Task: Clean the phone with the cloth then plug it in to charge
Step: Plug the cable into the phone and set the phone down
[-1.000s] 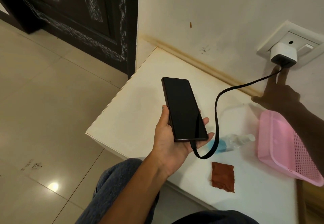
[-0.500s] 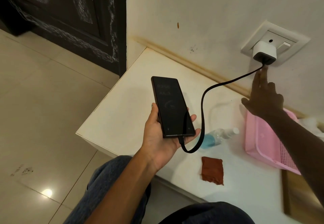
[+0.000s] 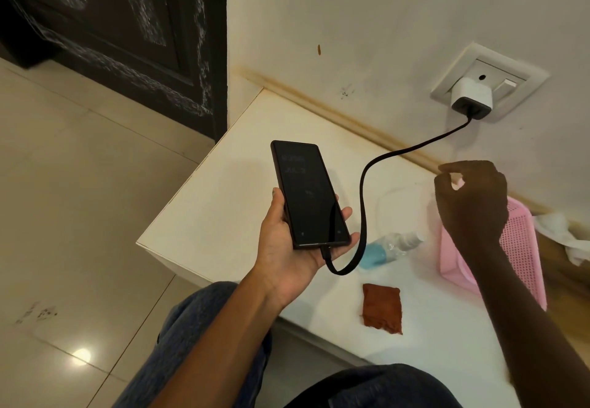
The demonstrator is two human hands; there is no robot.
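Left hand [image 3: 287,248] grips one phone [image 3: 309,195] (one cable [image 3: 362,213] attached); right hand [image 3: 472,203] loosely curled, empty.

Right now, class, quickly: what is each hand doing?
Left hand: holds the slim black glass-fronted phone, charging cable attached.
Right hand: fingers loosely curled, holding nothing, apart from the white charger.

Left hand [image 3: 289,241] palm up, fingers curled round the phone [image 3: 309,193], right hand [image 3: 471,201] raised, fingers loosely curled, holding nothing

Phone [image 3: 308,195] screen text too dim to read; basket [image 3: 523,248] partly hidden.
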